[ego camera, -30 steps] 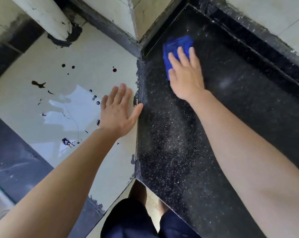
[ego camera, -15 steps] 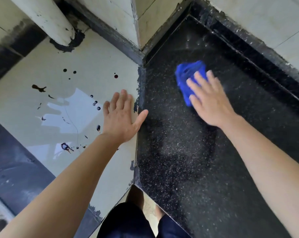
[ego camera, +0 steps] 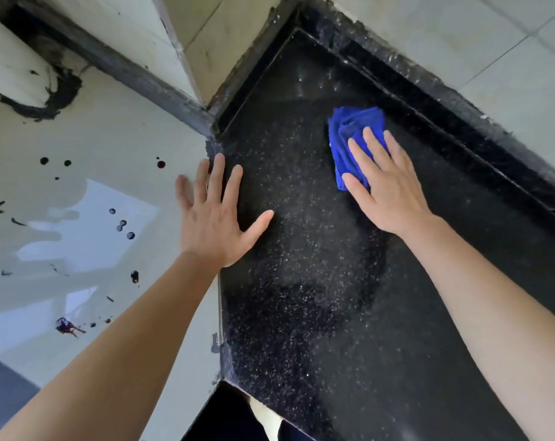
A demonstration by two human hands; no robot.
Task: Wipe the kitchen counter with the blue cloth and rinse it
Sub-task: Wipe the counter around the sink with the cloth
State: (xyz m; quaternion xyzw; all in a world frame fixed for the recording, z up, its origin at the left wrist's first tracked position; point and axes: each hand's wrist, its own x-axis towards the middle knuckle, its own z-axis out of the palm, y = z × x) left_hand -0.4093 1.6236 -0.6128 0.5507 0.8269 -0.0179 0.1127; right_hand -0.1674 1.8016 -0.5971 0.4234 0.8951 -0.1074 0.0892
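A bunched blue cloth (ego camera: pixel 349 132) lies on the black speckled counter (ego camera: pixel 301 281), towards its back edge. My right hand (ego camera: pixel 387 189) presses flat on the near part of the cloth, fingers spread over it. My left hand (ego camera: pixel 212 214) rests flat with fingers apart, straddling the seam between the black counter and the pale surface to its left, and holds nothing.
The pale surface (ego camera: pixel 104 148) on the left carries dark spots and smears (ego camera: pixel 123 224). A white pipe (ego camera: pixel 9 65) stands at the far left. Tiled walls (ego camera: pixel 460 36) and a raised black ledge (ego camera: pixel 460 122) border the counter at the back. The counter's front corner is at the bottom middle.
My right hand has slid the cloth from the back left corner rightwards along the counter. My left hand has shifted a little right, onto the black counter's edge.
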